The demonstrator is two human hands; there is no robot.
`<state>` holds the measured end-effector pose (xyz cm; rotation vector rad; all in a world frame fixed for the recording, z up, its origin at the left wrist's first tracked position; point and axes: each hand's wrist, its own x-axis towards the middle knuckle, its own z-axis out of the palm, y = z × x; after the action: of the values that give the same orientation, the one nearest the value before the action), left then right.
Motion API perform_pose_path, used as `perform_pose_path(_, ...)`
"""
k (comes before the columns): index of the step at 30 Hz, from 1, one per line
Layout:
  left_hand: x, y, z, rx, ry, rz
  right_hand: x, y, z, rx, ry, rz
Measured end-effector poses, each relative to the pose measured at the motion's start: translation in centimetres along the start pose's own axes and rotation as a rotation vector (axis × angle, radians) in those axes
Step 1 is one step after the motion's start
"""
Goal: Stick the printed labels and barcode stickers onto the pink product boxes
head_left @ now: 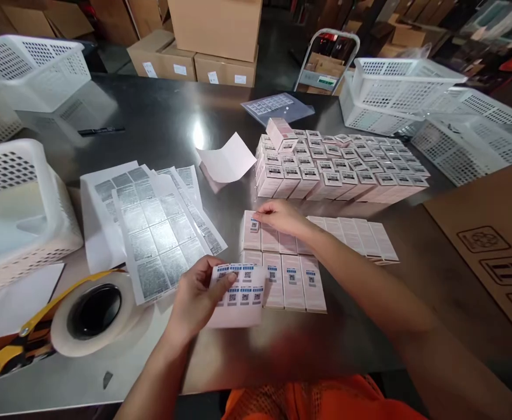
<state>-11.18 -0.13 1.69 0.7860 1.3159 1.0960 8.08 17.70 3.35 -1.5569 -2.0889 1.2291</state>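
Observation:
Pinched in my left hand (203,294) is a sheet of QR-code stickers (240,300), with blue print above each code. My right hand (279,214) reaches to the far-left box of two rows of small pale pink boxes, its fingertips pressed at a QR sticker (254,225) on that box's face. In the near row, several boxes carry such a sticker, like this small pink box (292,286). The sheet covers part of the near row's left end. My right forearm hides part of the far row, whose right-hand boxes (354,236) show plain faces.
Behind the rows stands a block of upright boxes with barcodes (334,169). Printed label sheets (155,227), a tape dispenser (91,312) and a white basket (23,204) lie to the left. A large carton (492,233) borders the right, with white baskets (396,87) behind.

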Motion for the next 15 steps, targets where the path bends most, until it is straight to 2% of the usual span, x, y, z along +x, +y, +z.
perform_pose_path(9, 0.0, -0.3, 0.0, 0.003, -0.029, -0.007, 0.5, 0.4, 0.9, -0.081, 0.047, -0.068)
perform_pose_path(15, 0.1, -0.3, 0.1, 0.006, -0.026, -0.021, -0.4, 0.8, 2.2, -0.089, 0.169, -0.154)
